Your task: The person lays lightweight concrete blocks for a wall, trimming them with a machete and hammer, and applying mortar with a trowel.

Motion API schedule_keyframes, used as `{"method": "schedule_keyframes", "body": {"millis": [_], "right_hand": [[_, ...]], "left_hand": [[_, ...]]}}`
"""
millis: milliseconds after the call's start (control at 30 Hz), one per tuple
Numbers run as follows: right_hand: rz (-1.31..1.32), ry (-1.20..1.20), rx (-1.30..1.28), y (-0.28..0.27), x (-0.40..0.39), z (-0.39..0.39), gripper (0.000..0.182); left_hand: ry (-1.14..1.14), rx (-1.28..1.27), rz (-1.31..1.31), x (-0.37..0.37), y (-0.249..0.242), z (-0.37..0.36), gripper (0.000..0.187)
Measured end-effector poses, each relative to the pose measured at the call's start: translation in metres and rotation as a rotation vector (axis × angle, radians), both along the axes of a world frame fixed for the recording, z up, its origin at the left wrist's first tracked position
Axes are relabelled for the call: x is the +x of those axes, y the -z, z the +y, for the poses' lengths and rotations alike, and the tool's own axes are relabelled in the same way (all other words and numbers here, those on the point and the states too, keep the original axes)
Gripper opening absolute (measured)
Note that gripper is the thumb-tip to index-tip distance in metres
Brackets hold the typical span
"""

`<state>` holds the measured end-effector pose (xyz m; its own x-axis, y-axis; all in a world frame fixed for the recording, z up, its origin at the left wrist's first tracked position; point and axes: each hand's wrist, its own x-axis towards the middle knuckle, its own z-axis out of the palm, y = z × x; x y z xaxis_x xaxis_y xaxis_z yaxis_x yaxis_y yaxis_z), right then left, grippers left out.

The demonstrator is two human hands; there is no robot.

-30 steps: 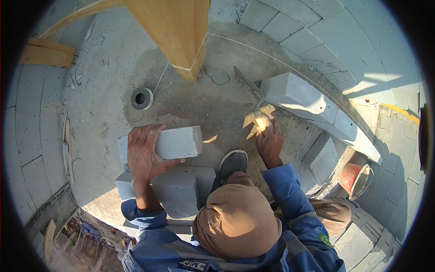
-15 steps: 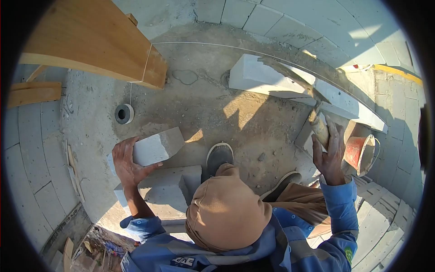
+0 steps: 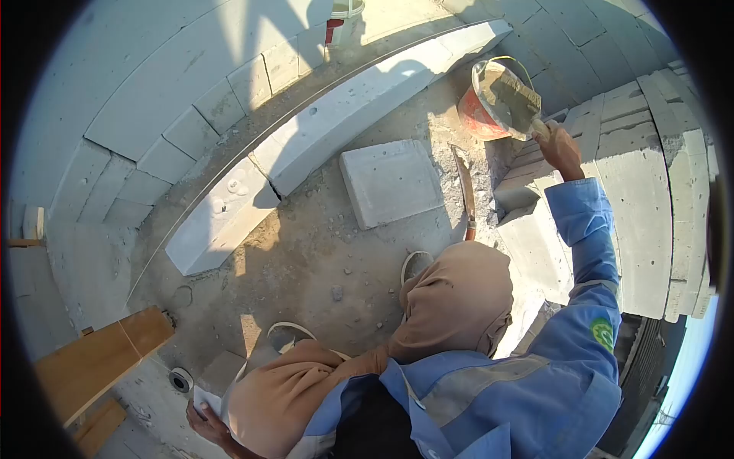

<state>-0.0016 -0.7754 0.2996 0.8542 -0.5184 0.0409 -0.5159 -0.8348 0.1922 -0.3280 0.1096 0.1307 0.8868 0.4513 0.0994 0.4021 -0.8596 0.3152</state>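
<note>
My right hand (image 3: 562, 149) is closed round the handle of a trowel, its mortar-coated blade (image 3: 520, 98) inside the tilted red bucket (image 3: 480, 116). Grey mortar (image 3: 493, 80) shows in that bucket. At lower left, my left hand (image 3: 208, 425) grips a pale concrete block (image 3: 206, 399), mostly hidden behind my knee. A square pale block (image 3: 391, 183) lies flat on the floor in front of me. Beside it rests a long narrow blade (image 3: 465, 187) with a brown handle end.
A row of white blocks (image 3: 344, 126) runs along a stretched string by the block wall (image 3: 176, 84). Stacked blocks (image 3: 631, 191) stand at right. A wooden beam (image 3: 103, 356) and a tape roll (image 3: 181, 379) are at lower left. Another bucket (image 3: 336, 29) stands at the back.
My view has swung to the right. My right hand has carried the trowel to the bucket, and its blade is now inside. My left hand stays at the concrete block.
</note>
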Motion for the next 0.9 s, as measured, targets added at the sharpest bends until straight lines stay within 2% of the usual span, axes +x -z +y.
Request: {"method": "schedule_keyframes", "body": {"millis": [33,100,233,267,300,433,500,533,567,633,700,767,800,900], "right_hand": [[0.029,0.018,-0.019,0.008,0.010,-0.020,0.049],[0.080,0.055,-0.028,0.022,0.034,-0.048,0.048],[0.116,0.026,-0.064,0.067,0.074,-0.101,0.046],[0.097,0.034,-0.039,0.081,0.083,-0.111,0.045],[0.104,0.011,-0.019,0.095,0.092,-0.121,0.045],[0.132,-0.137,0.024,0.127,0.120,-0.134,0.044],[0.203,-0.092,0.343,0.115,0.121,-0.123,0.042],[0.090,-0.456,0.191,0.130,0.114,-0.131,0.046],[0.092,-0.448,0.185,0.136,0.113,-0.145,0.046],[0.095,0.032,0.631,0.112,0.099,-0.124,0.053],[0.073,0.108,0.670,0.125,0.081,-0.150,0.053],[-0.173,0.513,1.178,0.126,0.072,-0.150,0.046],[-0.198,0.506,1.278,0.126,0.064,-0.146,0.038],[-0.348,0.605,1.393,0.123,0.050,-0.129,0.034]], "left_hand": [[0.022,0.019,-0.016,-0.002,0.008,0.005,0.070],[-0.091,0.029,0.023,-0.003,0.014,0.011,0.068],[-0.168,0.071,-0.151,0.021,-0.011,-0.049,0.077],[-0.048,0.037,-0.052,-0.002,0.016,0.003,0.072],[-0.069,0.058,-0.045,-0.015,0.042,0.032,0.072],[-0.187,0.069,0.004,-0.014,0.024,0.014,0.070],[-0.230,0.069,0.018,-0.018,0.015,0.002,0.069],[-0.251,0.070,0.024,-0.020,0.012,-0.003,0.069],[-0.263,0.077,0.026,-0.019,0.009,-0.007,0.069],[-0.272,0.074,0.040,-0.017,0.007,-0.011,0.068],[-0.270,0.075,0.055,-0.011,0.008,-0.015,0.067],[-0.277,0.074,0.060,-0.006,0.010,-0.017,0.066],[-0.278,0.075,0.058,-0.005,0.012,-0.016,0.066],[-0.289,0.073,0.058,-0.002,0.015,-0.017,0.065]]}}
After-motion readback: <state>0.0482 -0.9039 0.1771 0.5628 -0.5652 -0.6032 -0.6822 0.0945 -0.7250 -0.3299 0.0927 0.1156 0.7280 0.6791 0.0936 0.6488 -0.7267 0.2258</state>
